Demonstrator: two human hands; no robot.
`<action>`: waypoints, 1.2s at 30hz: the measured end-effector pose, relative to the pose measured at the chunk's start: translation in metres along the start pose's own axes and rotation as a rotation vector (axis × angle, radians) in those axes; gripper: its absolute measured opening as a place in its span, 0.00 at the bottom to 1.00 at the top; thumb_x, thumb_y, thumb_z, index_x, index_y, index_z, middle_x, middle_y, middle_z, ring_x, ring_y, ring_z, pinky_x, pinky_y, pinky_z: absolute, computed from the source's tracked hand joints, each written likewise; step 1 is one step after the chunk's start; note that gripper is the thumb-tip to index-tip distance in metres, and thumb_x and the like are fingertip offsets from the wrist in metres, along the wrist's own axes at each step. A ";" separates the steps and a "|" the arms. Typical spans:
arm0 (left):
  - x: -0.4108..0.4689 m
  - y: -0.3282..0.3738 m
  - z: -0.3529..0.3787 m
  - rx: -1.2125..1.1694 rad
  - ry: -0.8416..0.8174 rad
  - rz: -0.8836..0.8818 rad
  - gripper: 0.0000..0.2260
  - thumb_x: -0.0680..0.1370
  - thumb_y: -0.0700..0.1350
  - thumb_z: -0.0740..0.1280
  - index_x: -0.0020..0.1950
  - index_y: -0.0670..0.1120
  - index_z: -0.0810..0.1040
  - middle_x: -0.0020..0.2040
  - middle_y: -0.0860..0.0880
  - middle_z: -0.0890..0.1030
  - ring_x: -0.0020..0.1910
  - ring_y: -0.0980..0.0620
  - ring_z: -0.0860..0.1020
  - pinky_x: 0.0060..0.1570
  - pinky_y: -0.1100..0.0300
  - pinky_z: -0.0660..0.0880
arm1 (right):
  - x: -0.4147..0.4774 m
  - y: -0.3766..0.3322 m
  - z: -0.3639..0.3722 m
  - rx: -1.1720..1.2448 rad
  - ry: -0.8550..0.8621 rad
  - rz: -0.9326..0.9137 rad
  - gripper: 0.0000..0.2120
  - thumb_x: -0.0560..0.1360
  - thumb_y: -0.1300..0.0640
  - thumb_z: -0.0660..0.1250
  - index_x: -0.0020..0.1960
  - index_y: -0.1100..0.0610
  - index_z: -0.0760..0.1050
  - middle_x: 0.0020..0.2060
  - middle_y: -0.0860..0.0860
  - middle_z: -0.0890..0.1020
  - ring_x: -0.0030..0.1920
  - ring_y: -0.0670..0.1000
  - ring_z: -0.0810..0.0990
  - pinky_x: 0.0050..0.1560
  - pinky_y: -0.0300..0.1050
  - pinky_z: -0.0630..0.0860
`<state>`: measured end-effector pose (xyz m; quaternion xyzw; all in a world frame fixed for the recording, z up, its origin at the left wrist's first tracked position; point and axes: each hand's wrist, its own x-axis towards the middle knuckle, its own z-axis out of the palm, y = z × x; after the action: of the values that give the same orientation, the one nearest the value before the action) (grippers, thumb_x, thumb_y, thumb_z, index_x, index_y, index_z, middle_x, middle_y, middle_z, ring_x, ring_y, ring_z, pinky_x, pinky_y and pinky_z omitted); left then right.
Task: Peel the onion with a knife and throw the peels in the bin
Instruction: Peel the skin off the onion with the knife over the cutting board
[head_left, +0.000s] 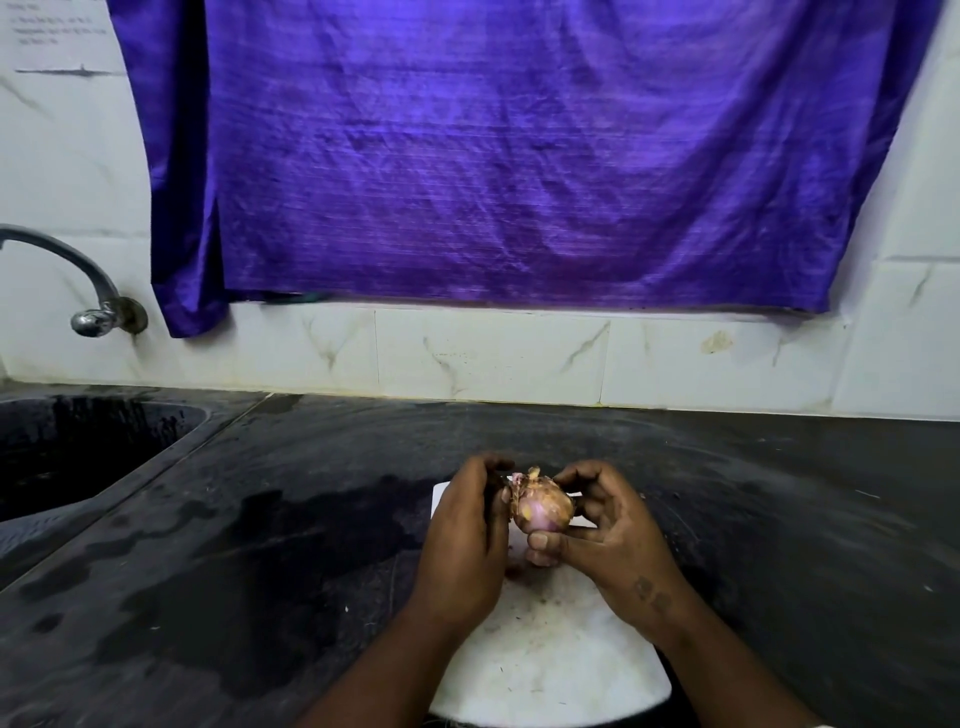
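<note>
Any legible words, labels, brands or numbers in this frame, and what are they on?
Only one text shows: a few faint lines of small print on the white marble-look wall tile at top left, too blurred to read. Nothing readable on the purple cloth, white cutting board or pink onion.

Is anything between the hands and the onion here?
No. The right hand holds the onion directly above the white board; the left hand works its papery top. No bin is in view.

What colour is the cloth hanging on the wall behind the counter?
The cloth is a deep, shiny purple-blue, plain with no print; the head view shows it.
</note>
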<state>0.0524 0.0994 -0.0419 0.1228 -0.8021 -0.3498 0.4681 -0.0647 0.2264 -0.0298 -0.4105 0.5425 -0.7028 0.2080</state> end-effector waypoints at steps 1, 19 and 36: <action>0.000 0.000 0.000 0.010 0.000 0.002 0.14 0.84 0.36 0.63 0.61 0.55 0.74 0.55 0.61 0.81 0.56 0.59 0.80 0.52 0.64 0.77 | 0.000 -0.001 0.000 -0.003 -0.003 -0.001 0.26 0.63 0.73 0.79 0.56 0.59 0.74 0.48 0.49 0.86 0.47 0.58 0.87 0.45 0.69 0.83; 0.003 -0.012 -0.004 0.218 -0.044 -0.026 0.07 0.82 0.40 0.65 0.50 0.51 0.79 0.47 0.56 0.77 0.47 0.58 0.75 0.43 0.58 0.74 | 0.001 -0.002 -0.009 -0.003 0.055 -0.014 0.25 0.66 0.64 0.79 0.61 0.56 0.78 0.57 0.55 0.86 0.56 0.56 0.86 0.54 0.49 0.84; 0.002 -0.004 -0.005 0.003 -0.004 0.012 0.11 0.81 0.46 0.72 0.63 0.53 0.80 0.54 0.60 0.84 0.55 0.57 0.81 0.51 0.66 0.76 | 0.003 0.006 -0.010 -0.040 -0.025 0.009 0.21 0.73 0.65 0.75 0.64 0.52 0.80 0.59 0.52 0.86 0.60 0.54 0.85 0.56 0.51 0.84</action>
<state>0.0548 0.0930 -0.0414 0.1181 -0.8044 -0.3461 0.4682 -0.0748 0.2282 -0.0353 -0.4209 0.5557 -0.6856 0.2098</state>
